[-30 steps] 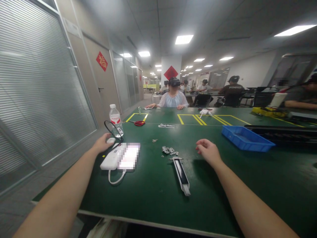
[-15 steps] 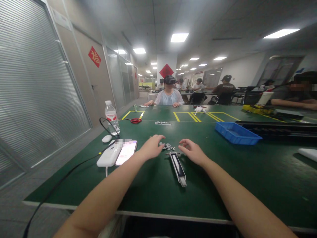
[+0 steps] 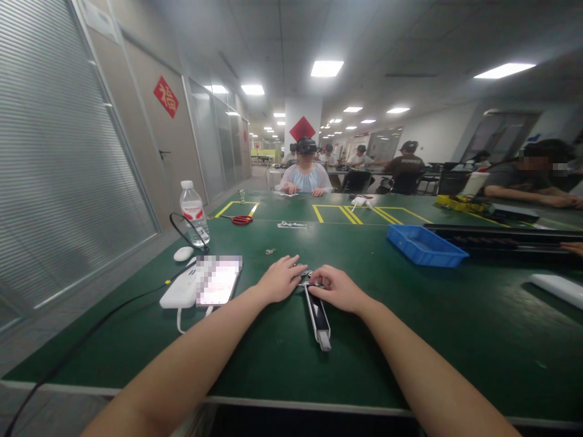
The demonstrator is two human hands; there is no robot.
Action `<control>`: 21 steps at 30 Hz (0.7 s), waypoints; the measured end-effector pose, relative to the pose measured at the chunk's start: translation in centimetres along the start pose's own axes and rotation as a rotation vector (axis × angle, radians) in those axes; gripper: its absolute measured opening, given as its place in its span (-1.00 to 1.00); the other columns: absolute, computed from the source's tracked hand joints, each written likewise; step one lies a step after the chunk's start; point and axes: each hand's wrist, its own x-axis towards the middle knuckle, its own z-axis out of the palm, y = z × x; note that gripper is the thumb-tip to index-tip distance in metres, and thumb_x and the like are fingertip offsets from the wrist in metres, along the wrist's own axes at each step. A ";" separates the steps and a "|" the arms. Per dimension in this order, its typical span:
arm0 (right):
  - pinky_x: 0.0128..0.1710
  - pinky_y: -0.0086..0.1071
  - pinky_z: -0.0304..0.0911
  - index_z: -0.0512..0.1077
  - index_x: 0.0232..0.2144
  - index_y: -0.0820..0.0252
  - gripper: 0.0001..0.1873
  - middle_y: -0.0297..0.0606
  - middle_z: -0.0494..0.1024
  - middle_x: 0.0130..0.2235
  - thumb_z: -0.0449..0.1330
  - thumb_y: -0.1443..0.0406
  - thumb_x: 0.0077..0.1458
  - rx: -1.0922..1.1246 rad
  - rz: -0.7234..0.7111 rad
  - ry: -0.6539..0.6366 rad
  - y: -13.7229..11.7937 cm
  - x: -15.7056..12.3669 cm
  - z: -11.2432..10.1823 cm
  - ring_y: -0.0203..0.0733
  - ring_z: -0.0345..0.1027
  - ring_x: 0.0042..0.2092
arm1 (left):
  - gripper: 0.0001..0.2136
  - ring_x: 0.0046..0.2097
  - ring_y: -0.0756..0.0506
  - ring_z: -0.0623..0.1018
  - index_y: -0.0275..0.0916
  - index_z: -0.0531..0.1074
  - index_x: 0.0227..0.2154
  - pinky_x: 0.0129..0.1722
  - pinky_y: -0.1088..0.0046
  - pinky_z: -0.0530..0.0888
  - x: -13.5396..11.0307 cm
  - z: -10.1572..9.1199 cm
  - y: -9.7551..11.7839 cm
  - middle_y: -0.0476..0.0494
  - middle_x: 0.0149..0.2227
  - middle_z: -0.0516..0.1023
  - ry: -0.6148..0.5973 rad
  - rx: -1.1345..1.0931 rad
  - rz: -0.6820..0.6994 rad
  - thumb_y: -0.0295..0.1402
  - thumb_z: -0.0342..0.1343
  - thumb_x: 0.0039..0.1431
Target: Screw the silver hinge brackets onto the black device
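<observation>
My left hand (image 3: 281, 279) lies low over the table with its fingers stretched out, the tips at a small heap of silver metal parts (image 3: 308, 274). My right hand (image 3: 339, 289) is at the heap's right side, thumb and fingers curled together over the far end of a long, narrow white-framed device (image 3: 319, 315). Whatever the right fingertips pinch is too small and hidden to name. The device has a dark panel along its length and a pale tip pointing towards me. Beyond my left hand sits a small separate metal piece (image 3: 270, 250).
Left stand a water bottle (image 3: 193, 212), a phone (image 3: 221, 282), a white power bank (image 3: 175, 292) with cables, and a white rounded object (image 3: 183, 254). Red-handled scissors (image 3: 241, 220) lie farther off. A blue tray (image 3: 426, 246) is at right. A person (image 3: 306, 176) sits opposite.
My right hand has moved left and down to the device's far end, its fingers curling in. My left hand has lowered and flattened. A small metal piece now shows beyond it.
</observation>
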 end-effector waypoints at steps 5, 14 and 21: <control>-0.38 -0.43 0.19 0.44 -0.40 0.21 -0.86 -0.33 0.35 -0.39 0.21 0.26 -0.05 0.009 0.011 0.010 -0.2 0.0 -0.1 -0.36 0.20 -0.44 | -0.64 0.21 -0.11 0.23 -0.15 0.31 0.07 0.22 0.26 0.15 -0.3 0.3 -0.5 -0.15 0.17 0.28 0.028 -0.061 -0.070 -0.37 -0.10 0.23; -0.38 -0.43 0.19 0.44 -0.38 0.20 -0.86 -0.32 0.38 -0.38 0.20 0.26 -0.04 0.026 0.040 0.003 -0.4 -0.1 -0.2 -0.36 0.20 -0.46 | -0.69 0.03 -0.10 0.39 -0.25 0.31 -0.05 0.10 0.35 0.31 -0.4 0.3 -1.0 -0.18 -0.04 0.42 0.217 -0.176 -0.078 -0.49 -0.02 0.12; -0.38 -0.42 0.19 0.44 -0.37 0.21 -0.85 -0.32 0.38 -0.37 0.19 0.27 -0.04 0.031 0.054 -0.004 -0.5 -0.2 -0.2 -0.37 0.20 -0.46 | -0.77 0.02 -0.11 0.37 -0.23 0.35 -0.11 0.08 0.34 0.31 -0.7 -0.8 -0.9 -0.17 -0.08 0.41 0.267 -0.108 -0.161 -0.44 -0.01 0.15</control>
